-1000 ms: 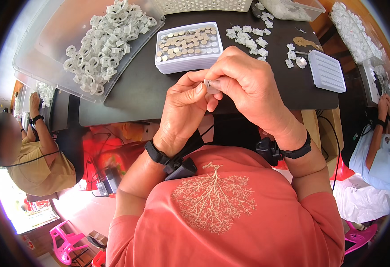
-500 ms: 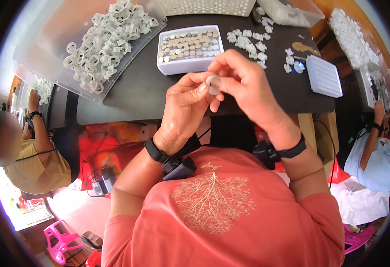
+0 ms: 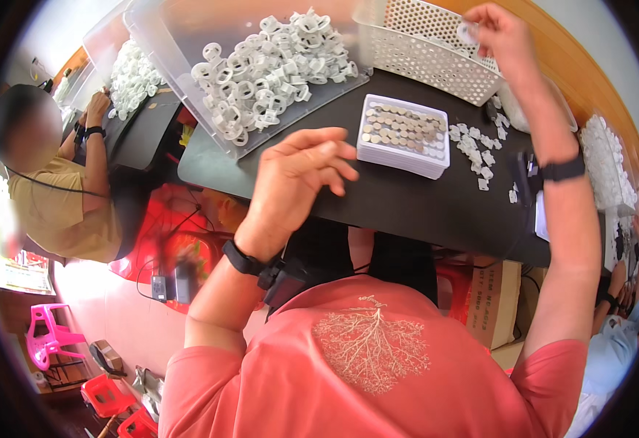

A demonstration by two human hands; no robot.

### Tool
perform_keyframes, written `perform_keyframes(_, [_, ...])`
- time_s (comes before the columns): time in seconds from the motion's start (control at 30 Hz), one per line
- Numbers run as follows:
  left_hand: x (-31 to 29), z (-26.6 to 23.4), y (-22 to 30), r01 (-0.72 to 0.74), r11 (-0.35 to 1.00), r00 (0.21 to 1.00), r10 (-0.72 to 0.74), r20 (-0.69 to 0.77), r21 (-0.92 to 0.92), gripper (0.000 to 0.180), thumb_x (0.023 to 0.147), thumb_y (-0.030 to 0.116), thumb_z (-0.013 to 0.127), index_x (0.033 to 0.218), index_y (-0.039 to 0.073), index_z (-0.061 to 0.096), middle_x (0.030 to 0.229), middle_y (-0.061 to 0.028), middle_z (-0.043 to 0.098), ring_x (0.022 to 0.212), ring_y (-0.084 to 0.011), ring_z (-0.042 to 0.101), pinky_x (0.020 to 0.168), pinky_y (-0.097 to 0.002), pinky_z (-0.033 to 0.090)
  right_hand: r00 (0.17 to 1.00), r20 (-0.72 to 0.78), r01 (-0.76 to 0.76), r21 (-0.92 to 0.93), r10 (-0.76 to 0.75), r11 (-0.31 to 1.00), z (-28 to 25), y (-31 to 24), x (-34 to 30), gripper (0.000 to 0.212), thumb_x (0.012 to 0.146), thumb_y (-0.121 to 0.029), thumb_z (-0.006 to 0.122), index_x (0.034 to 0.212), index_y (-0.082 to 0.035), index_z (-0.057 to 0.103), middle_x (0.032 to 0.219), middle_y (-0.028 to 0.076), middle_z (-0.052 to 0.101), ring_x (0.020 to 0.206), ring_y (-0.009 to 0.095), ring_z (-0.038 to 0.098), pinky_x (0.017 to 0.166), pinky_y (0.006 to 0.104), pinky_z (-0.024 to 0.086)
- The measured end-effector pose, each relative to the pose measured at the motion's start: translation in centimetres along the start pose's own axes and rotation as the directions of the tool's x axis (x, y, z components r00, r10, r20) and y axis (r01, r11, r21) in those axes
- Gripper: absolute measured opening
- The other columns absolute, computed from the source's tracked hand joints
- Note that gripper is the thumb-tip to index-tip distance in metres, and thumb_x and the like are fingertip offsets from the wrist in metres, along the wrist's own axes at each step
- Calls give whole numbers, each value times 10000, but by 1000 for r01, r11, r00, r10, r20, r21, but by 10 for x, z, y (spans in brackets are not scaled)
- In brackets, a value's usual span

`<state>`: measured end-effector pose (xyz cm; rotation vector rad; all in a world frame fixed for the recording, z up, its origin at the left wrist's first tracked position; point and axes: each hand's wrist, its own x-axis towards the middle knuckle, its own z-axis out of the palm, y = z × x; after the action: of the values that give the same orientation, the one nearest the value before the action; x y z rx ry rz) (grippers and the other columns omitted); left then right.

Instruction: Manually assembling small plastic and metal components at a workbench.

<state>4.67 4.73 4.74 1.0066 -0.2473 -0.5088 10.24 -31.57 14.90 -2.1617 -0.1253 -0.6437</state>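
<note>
The landmark here is the stack of white trays (image 3: 399,163) on the dark worktop (image 3: 407,212), its top tray bearing rows of small round discs (image 3: 403,128), tan and silvery. Beyond the tray stack and to its right, the right hand (image 3: 505,42) reaches out with its grip narrow, pinching a small whitish round piece (image 3: 465,33) between thumb and fingers. That piece shows against the right end of a white perforated basket (image 3: 429,66), which stands behind the tray stack; whether the two touch, I cannot tell. Just left of the tray stack and nearer the wearer, the left hand (image 3: 297,175) hangs over the worktop, its grip loose and moderately wide, thumb and fingers apart and slightly curled. Farther left of the tray stack, a clear plastic bin (image 3: 170,51) holds a heap of whitish ring-shaped parts (image 3: 261,80). Just right of the tray stack lie scattered small white pieces (image 3: 472,150). Well to the tray stack's left, a person in a tan shirt (image 3: 64,204) sits at another worktop (image 3: 144,131).
</note>
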Motion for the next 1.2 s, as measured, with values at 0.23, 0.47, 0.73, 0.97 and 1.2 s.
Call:
perform_keyframes(0.23, [0,-59,-2,-74,995,973,57,-224,-69,348,985,37,548,1302,-104,514,1108,-257,664,867,-301,684,709,-330,552,892,400,342,-292,-210,893,103,-54,27,232,819,-157,689,1024,-47,685,844,58,670,735,161,625,688,311,499])
perform_keyframes(0.47, [19,-60,-3,-70,981,978,31,-207,-183,459,964,41,590,1374,-89,430,1132,-260,649,880,-306,686,714,-353,562,776,630,469,-569,-7,675,217,-98,34,260,791,-136,657,1036,-64,701,968,157,709,944,352,678,785,468,525])
perform_keyframes(0.73, [19,-64,-6,-65,972,984,25,-175,-226,500,956,49,605,1387,-107,406,1142,-248,642,895,-305,685,726,-353,561,767,639,488,-530,-51,693,262,-80,53,205,784,-45,570,955,-33,682,922,181,708,870,372,688,715,472,536])
perform_keyframes(0.97, [16,-65,-8,-87,974,981,48,-187,-208,534,957,49,598,1409,-123,371,1161,-253,635,917,-308,681,739,-353,562,725,688,435,-423,-31,795,251,-95,38,330,756,-8,561,1056,-61,687,905,158,713,832,335,691,696,443,531])
perform_keyframes(1.2, [9,-69,-7,-86,954,988,44,-147,-287,572,961,53,574,1445,-110,317,1189,-276,624,942,-341,676,764,-366,557,635,763,572,-360,-120,737,269,-86,22,329,760,3,567,1059,-68,685,908,146,716,858,315,693,715,441,528])
